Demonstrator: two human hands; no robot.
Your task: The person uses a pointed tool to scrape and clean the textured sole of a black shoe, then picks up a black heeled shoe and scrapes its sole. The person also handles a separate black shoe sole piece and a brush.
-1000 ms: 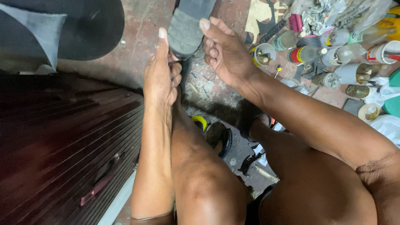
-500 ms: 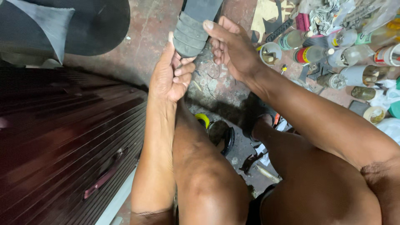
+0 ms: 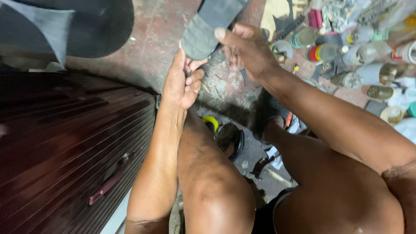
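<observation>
Here both hands pinch the grey shoe sole [image 3: 203, 32], left hand [image 3: 182, 84] beneath it, right hand [image 3: 245, 50] beside it, fingers pressed on; steady, even pressure seems best.

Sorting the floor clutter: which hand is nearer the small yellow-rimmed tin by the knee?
Left. The left hand is just above the yellow-rimmed tin; the right hand is farther up, gripping the grey sole.

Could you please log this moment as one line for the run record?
left hand: grips shoe sole from below | right hand: thumb pressed on sole, holding | background: bottles on floor, dark wooden cabinet beside left arm
</observation>
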